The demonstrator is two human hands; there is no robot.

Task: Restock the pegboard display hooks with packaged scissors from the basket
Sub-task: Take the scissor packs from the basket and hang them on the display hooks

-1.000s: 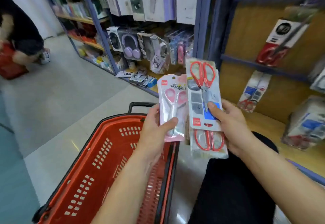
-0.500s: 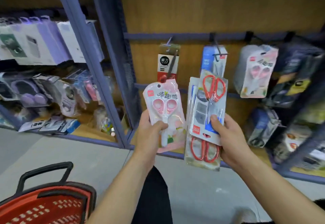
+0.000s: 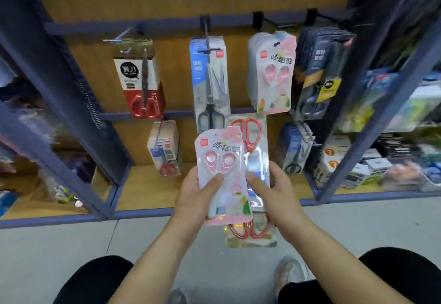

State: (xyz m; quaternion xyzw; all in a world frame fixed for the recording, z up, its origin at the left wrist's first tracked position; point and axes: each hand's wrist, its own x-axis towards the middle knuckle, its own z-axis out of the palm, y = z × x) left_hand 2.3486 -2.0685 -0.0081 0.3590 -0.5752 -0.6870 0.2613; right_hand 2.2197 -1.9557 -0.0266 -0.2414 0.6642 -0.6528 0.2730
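My left hand (image 3: 193, 198) grips a pink pack of small pink-handled scissors (image 3: 222, 175), thumb across its front. Behind it my right hand (image 3: 276, 196) holds packs of red-handled scissors (image 3: 250, 136), whose lower handles (image 3: 248, 228) show below the pink pack. Both are held low in front of the display. On the hooks above hang a red-and-white scissors pack (image 3: 140, 82), a blue pack of grey scissors (image 3: 210, 82), matching pink packs (image 3: 273, 72) and dark packs (image 3: 319, 74). The basket is out of view.
A lower row holds more scissors packs (image 3: 164, 146) and blue packs (image 3: 296, 148). Blue metal uprights (image 3: 71, 103) frame the bay; another upright (image 3: 372, 122) stands at the right. A wooden shelf (image 3: 148, 189) sits below. My knees and grey floor (image 3: 59, 244) lie beneath.
The view has turned from the basket to face the display bay. My hands have come together, so the pink pack now overlaps the red-handled packs. The basket has left the view.
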